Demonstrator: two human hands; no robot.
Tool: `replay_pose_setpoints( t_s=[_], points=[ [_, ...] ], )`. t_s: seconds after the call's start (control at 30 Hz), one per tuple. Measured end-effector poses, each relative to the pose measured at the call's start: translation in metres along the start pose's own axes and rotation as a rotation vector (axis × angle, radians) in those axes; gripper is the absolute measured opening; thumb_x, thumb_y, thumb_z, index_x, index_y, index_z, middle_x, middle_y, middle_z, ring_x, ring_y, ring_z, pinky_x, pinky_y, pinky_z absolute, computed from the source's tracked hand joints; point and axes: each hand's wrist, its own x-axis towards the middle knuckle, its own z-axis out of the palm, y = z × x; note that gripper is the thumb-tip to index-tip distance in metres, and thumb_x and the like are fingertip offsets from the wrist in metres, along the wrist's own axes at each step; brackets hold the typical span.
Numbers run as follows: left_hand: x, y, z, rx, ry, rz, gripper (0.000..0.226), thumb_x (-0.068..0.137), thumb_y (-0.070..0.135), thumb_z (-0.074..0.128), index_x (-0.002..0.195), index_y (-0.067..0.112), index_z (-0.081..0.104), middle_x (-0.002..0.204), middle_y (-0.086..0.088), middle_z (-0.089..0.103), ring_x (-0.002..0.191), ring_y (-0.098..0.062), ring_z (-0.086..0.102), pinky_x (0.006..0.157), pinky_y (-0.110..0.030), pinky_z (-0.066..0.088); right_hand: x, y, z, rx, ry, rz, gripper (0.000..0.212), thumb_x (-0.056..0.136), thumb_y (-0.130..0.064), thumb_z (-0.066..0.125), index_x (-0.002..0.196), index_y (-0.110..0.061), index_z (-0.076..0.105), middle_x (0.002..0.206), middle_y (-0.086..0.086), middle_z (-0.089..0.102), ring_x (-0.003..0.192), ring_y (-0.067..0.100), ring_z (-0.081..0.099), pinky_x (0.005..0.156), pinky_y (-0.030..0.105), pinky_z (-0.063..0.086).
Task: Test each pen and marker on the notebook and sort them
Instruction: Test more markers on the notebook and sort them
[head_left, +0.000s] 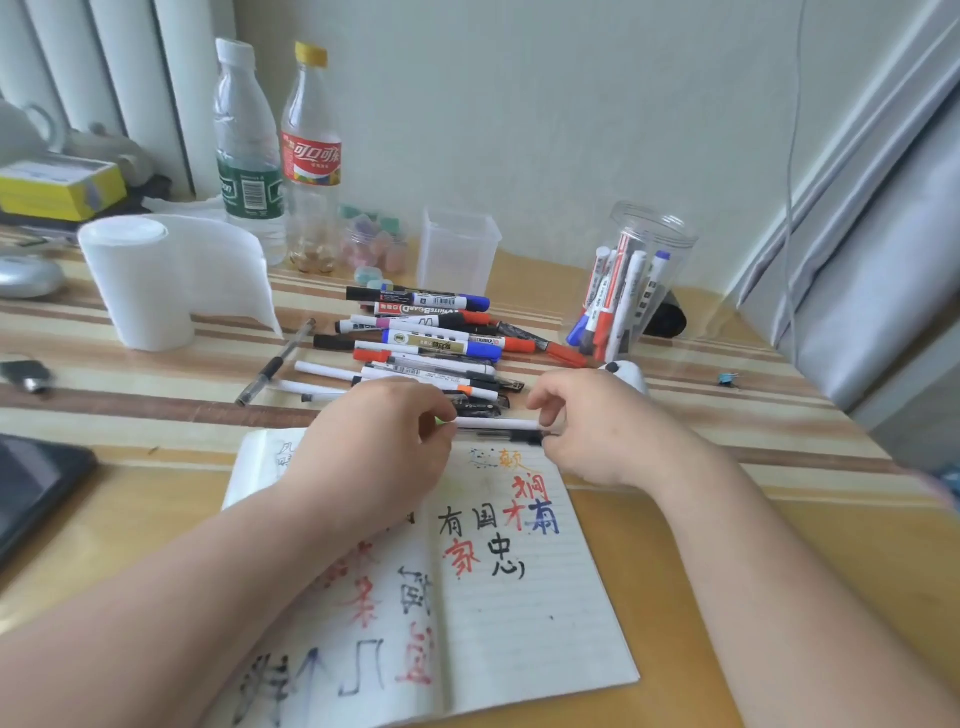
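Head view looks down on a glossy yellow desk (675, 545) with brown and cream stripes, set against a pale wall (519, 104). A grey curtain (883, 260) hangs at the right and a white radiator (104, 62) stands at the far left.

Both hands hold one white pen (498, 425) level over the top edge of the open notebook (519, 597), whose lined pages carry red, black and blue characters. The left hand (379, 436) has its grip pinched on the pen's left end, and the right hand (597, 426) has its grip pinched on the dark right end.

Just beyond lies a loose pile of markers and pens (431, 338). To its right a clear jar (634, 280) holds several markers, and an empty clear cup (457, 249) stands behind the pile. A paper roll (156, 280), a water bottle (247, 145) and a cola bottle (311, 156) stand further left.
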Motion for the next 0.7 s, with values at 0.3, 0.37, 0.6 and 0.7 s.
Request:
replay_pose_setpoints(
  t_s=[0.3, 0.37, 0.6, 0.7],
  points=[
    [0.000, 0.000, 0.003, 0.006, 0.036, 0.048, 0.014, 0.093, 0.030, 0.065, 0.102, 0.027, 0.076, 0.088, 0.016, 0.064, 0.081, -0.006, 0.053, 0.073, -0.025, 0.045, 0.000, 0.014, 0.014, 0.134, 0.048, -0.035, 0.035, 0.088, -0.014, 0.066, 0.117, -0.034, 0.065, 0.095, -0.017, 0.065, 0.088, 0.000, 0.058, 0.082, 0.003, 0.032],
    [0.004, -0.005, 0.003, 0.074, 0.088, 0.091, 0.015, 0.092, 0.028, 0.067, 0.103, 0.025, 0.076, 0.093, 0.014, 0.062, 0.093, -0.012, 0.053, 0.081, -0.025, 0.040, 0.000, 0.014, 0.015, 0.135, 0.065, -0.053, 0.033, 0.089, -0.017, 0.068, 0.118, -0.033, 0.065, 0.097, -0.016, 0.064, 0.087, -0.002, 0.056, 0.079, -0.001, 0.031],
    [0.012, -0.014, 0.002, 0.266, -0.028, 0.028, 0.029, 0.096, 0.030, 0.060, 0.124, 0.031, 0.067, 0.116, 0.010, 0.058, 0.116, -0.018, 0.052, 0.102, -0.040, 0.042, 0.009, 0.003, 0.028, 0.217, 0.242, -0.186, 0.029, 0.086, -0.029, 0.075, 0.114, -0.028, 0.069, 0.102, -0.016, 0.065, 0.087, 0.000, 0.054, 0.085, 0.012, 0.043],
    [0.013, -0.011, 0.002, 0.257, -0.033, 0.019, 0.031, 0.096, 0.031, 0.060, 0.126, 0.031, 0.066, 0.117, 0.010, 0.057, 0.116, -0.018, 0.052, 0.102, -0.041, 0.043, 0.010, 0.001, 0.031, 0.170, 0.134, -0.184, 0.032, 0.088, -0.033, 0.072, 0.120, -0.032, 0.066, 0.099, -0.019, 0.064, 0.085, 0.006, 0.054, 0.081, 0.029, 0.049]
  ],
)
